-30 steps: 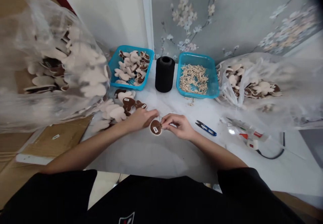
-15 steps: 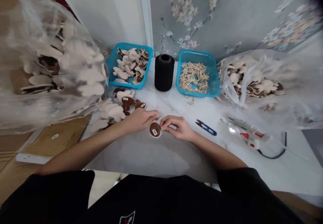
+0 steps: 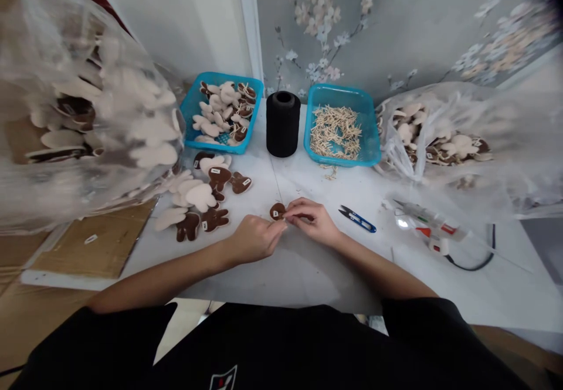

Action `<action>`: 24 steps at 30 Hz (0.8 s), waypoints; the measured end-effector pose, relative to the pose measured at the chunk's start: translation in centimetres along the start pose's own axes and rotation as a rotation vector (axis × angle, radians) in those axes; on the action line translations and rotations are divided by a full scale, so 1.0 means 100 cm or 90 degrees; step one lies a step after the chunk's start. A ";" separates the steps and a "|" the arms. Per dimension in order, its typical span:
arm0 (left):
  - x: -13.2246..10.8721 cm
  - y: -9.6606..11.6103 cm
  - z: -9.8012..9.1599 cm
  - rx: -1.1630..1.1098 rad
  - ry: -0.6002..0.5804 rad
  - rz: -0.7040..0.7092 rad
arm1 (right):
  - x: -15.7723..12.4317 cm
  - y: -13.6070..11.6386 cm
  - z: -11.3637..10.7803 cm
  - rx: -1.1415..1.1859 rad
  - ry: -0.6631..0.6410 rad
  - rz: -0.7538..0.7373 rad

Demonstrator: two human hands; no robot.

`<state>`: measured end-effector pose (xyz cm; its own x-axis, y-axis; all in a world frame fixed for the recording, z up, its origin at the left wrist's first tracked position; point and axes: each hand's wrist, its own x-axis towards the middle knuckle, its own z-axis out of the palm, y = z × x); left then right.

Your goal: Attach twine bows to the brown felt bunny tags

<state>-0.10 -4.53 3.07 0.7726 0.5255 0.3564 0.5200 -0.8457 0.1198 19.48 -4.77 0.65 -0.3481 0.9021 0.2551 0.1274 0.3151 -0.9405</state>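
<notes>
A small brown piece with a white label (image 3: pixel 277 210), possibly felt, is between my two hands over the table. My right hand (image 3: pixel 313 220) pinches its right edge between thumb and fingertips. Just below that edge, my left hand (image 3: pixel 257 238) is closed in a pinch; what lies in its fingertips is too small to make out. A thin dark thread (image 3: pixel 277 182) runs from the black thread cone (image 3: pixel 282 125) down to the piece. Left of my hands lie several loose brown and cream animal-shaped pieces (image 3: pixel 200 195), some labelled.
Two blue baskets stand at the back: one with animal-shaped pieces (image 3: pixel 187 121), one with short pale sticks (image 3: pixel 373 143). Blue thread snips (image 3: pixel 357 219) lie to the right, near a glue gun (image 3: pixel 437 243). Filled plastic bags (image 3: pixel 145 126) flank the table.
My left hand has moved down toward me, from above the piece to below its right edge. The piece is now higher and partly covered by fingers. The view has shifted slightly.
</notes>
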 end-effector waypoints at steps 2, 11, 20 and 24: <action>0.002 0.000 0.002 -0.065 -0.070 -0.054 | -0.003 0.004 -0.002 -0.035 -0.036 -0.014; 0.021 -0.011 -0.001 -0.256 -0.246 -0.207 | 0.002 0.020 -0.008 -0.113 -0.127 -0.053; 0.029 -0.038 0.032 -0.018 -0.190 -0.073 | -0.010 0.021 -0.021 -0.228 -0.011 -0.045; 0.024 -0.032 0.035 0.006 -0.143 -0.076 | -0.012 0.016 -0.015 -0.134 -0.024 0.022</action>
<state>1.37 -0.21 0.33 0.7668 0.6294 0.1258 0.6144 -0.7765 0.1395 21.52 -4.87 -0.82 -0.3736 0.9032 0.2113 0.3293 0.3421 -0.8801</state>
